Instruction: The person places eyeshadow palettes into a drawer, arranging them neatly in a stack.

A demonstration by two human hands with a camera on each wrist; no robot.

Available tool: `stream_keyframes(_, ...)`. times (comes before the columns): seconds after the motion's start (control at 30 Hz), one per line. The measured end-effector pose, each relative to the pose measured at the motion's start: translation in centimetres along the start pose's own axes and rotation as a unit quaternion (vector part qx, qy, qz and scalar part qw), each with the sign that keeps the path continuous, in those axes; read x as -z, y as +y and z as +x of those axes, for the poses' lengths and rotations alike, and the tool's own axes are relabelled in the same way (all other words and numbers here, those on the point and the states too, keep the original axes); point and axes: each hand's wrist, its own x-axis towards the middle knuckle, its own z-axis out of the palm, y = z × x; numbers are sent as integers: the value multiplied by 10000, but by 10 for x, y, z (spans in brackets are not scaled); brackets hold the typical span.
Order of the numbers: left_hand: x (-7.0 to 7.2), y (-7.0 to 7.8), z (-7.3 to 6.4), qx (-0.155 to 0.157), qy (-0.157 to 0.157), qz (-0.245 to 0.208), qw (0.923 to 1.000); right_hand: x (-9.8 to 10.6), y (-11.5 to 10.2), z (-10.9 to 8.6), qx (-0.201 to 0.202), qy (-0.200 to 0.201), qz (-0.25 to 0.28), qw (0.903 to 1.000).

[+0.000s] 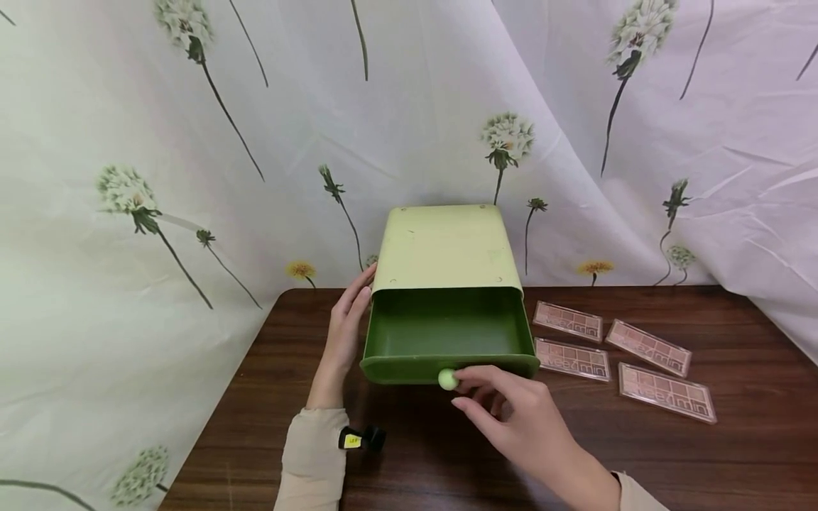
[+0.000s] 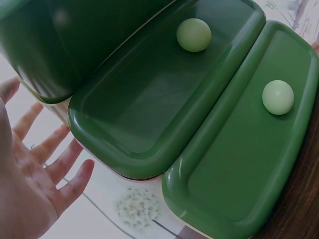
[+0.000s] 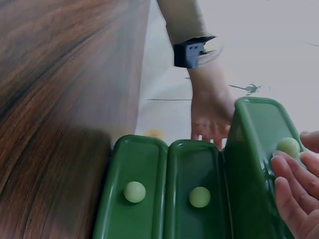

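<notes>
A pale yellow-green cabinet [image 1: 450, 245] stands on the table with its green top drawer [image 1: 409, 369] pulled out, the drawer's bare green floor showing. Two lower drawer fronts [image 2: 132, 107] are closed, each with a round pale green knob [image 2: 278, 97]. My left hand [image 1: 345, 326] lies along the cabinet's left side, fingers extended. At the top drawer's knob [image 1: 447, 380], my right hand [image 1: 517, 411] has its index fingertip right by the knob's right side. The thumb sits lower, apart from the knob, and the other fingers are loosely bent.
Several clear-lidded makeup palettes [image 1: 667, 392] lie on the dark wooden table [image 1: 754, 454] right of the cabinet. A white cloth [image 1: 415, 128] with a dandelion print hangs behind the table. A small black device [image 1: 364, 438] is strapped at my left sleeve.
</notes>
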Motion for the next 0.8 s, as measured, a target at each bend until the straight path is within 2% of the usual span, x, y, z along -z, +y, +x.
stream_keyframes(0.1, 0, 0, 0, -9, 11, 2, 10000, 10, -1, -3, -107, -29, 171, 9998)
stream_keyframes(0.27, 0, -1, 0, -15, 21, 2, 10000, 29, 2, -11, -222, -89, 152, 9996)
stream_keyframes(0.43, 0, -1, 1, -54, 27, -17, 10000, 47, 14, -23, 183, 39, -48, 9998)
stream_keyframes(0.5, -1, -1, 1, -58, 32, -11, 10000, 55, 20, -30, 195, 68, -209, 9996)
stream_keyframes(0.7, -1, -2, 0, -54, 14, 18, 10000, 80, 34, -51, -468, -1, -949, 9944)
stream_keyframes(0.8, 0, -3, 0, -54, 15, 35, 10000, 92, 41, -59, -875, -27, -1112, 9899)
